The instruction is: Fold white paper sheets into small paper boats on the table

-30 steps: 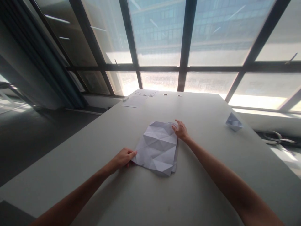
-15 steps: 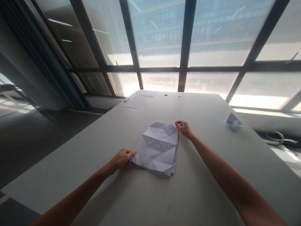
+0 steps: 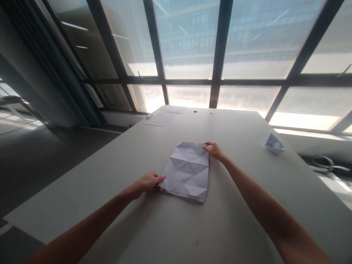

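Note:
A creased white sheet of paper (image 3: 188,170) with a grid of fold lines lies near the middle of the white table (image 3: 132,223). More than one layer shows along its near edge. My left hand (image 3: 151,181) pinches the near left corner, thumb on top and fingers underneath. At the far right corner, my right hand (image 3: 213,149) grips the paper between thumb and fingertips. A folded paper boat (image 3: 274,144) stands apart, toward the table's right edge.
Flat sheets of paper (image 3: 158,119) lie at the far left of the table, with a small white object (image 3: 149,116) beside them. A cable hole (image 3: 195,111) is near the far edge. Large windows (image 3: 187,40) rise behind; a dark curtain (image 3: 63,80) hangs left.
The paper's layers now lie more evenly on each other at the near right corner. My left hand has moved slightly right with its corner; my right hand stays at the far right corner.

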The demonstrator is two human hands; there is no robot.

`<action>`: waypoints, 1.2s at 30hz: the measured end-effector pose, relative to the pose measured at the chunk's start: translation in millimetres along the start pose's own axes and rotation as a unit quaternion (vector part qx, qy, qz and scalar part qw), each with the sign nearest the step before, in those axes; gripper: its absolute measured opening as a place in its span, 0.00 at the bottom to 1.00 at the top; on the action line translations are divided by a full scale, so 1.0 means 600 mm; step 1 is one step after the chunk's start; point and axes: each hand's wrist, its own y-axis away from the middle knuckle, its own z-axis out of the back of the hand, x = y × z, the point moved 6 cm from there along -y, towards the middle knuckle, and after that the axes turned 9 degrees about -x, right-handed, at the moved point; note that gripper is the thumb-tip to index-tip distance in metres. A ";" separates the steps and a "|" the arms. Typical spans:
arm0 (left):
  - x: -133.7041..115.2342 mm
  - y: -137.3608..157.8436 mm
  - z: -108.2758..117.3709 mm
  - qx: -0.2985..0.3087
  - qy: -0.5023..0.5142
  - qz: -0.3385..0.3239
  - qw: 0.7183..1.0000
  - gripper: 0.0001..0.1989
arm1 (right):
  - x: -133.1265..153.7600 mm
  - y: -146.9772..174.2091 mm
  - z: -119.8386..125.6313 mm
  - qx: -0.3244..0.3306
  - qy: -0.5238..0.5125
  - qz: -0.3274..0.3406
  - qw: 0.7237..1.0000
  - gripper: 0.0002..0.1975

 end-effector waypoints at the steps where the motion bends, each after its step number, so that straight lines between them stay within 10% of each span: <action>1: 0.000 -0.003 0.004 -0.013 -0.054 -0.015 0.998 0.32 | 0.002 0.000 0.000 0.000 0.010 0.005 1.000 0.16; 9: -0.127 -0.001 0.076 -0.249 -0.357 -0.217 0.874 0.23 | 0.017 0.021 0.006 -0.029 0.073 0.019 0.997 0.22; 14: -0.254 -0.064 -0.051 -0.083 -0.332 -0.434 0.833 0.18 | 0.078 0.059 0.015 -0.100 0.201 0.096 0.970 0.22; 20: -0.198 -0.172 -0.144 -0.069 -0.343 -0.378 0.857 0.26 | 0.117 0.127 -0.053 0.031 0.258 0.114 0.959 0.27; 28: -0.190 -0.257 -0.109 -0.128 -0.362 -0.291 0.876 0.27 | 0.159 0.200 -0.075 0.110 0.240 0.108 0.958 0.38; 36: -0.226 -0.288 -0.089 -0.167 -0.353 -0.305 0.869 0.25 | 0.274 0.347 -0.084 0.176 0.140 0.267 0.937 0.38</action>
